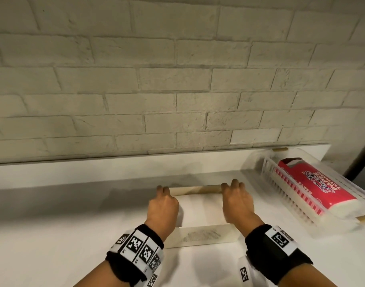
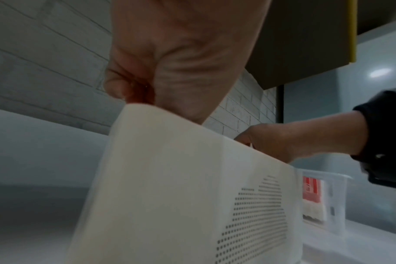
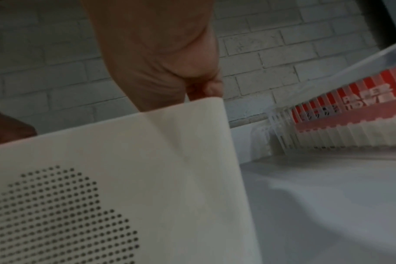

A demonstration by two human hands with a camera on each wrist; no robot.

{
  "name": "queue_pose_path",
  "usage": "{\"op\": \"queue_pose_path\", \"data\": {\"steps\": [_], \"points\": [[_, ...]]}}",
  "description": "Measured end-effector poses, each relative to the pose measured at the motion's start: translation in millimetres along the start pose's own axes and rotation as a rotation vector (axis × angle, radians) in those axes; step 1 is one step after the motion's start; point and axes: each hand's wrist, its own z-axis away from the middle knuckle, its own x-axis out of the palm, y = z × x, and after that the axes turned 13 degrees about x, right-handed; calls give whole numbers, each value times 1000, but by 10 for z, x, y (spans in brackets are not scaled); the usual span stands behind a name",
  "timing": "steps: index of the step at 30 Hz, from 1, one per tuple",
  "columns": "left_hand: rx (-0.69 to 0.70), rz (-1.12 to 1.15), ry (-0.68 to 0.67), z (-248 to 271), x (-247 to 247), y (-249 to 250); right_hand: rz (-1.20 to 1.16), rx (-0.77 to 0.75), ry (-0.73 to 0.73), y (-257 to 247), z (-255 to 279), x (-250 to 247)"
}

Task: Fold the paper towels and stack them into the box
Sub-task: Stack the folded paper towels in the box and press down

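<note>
A white box with a dotted front wall stands on the white counter in front of me. A white folded paper towel lies flat inside it. My left hand reaches into the box at the towel's left edge, and my right hand does the same at its right edge. At the left wrist, thumb and forefinger pinch together just above the rim. The right thumb is likewise pressed to a finger. The box wall hides the fingertips and the towel's edges.
A clear slatted basket at the right holds a red pack of paper towels. A white brick wall rises behind the counter's low back ledge. White countertop stretches to the left of the box.
</note>
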Motion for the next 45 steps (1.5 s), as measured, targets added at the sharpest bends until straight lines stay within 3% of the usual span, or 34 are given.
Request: {"op": "queue_pose_path", "data": {"steps": [4, 8, 11, 13, 17, 19, 24, 29, 32, 40, 45], "points": [[-37, 8, 26, 41, -9, -76, 51, 33, 35, 74, 56, -26], [-6, 173, 242, 288, -41, -66, -147, 37, 81, 235, 227, -74], [50, 371, 341, 600, -51, 57, -288, 15, 34, 400, 474, -103], [137, 461, 282, 810, 44, 194, -349, -21, -62, 516, 683, -76], [253, 479, -146, 1116, 420, 406, -312, -108, -323, 647, 1086, 149], [236, 450, -243, 1201, 586, 473, -273, -83, -429, 681, 1253, 335], [149, 504, -167, 1289, 691, 530, -485, 125, -486, 815, 1490, 592], [109, 490, -91, 1321, 655, 604, -664, 186, -496, 909, 1544, 593], [144, 461, -7, 1371, 649, 650, -729, 154, -530, 923, 1610, 572], [218, 407, 200, 1483, 693, 686, -689, -58, -380, 948, 1782, 637], [279, 387, 172, 1461, 775, 650, -704, -21, -405, 1035, 1751, 717]]}}
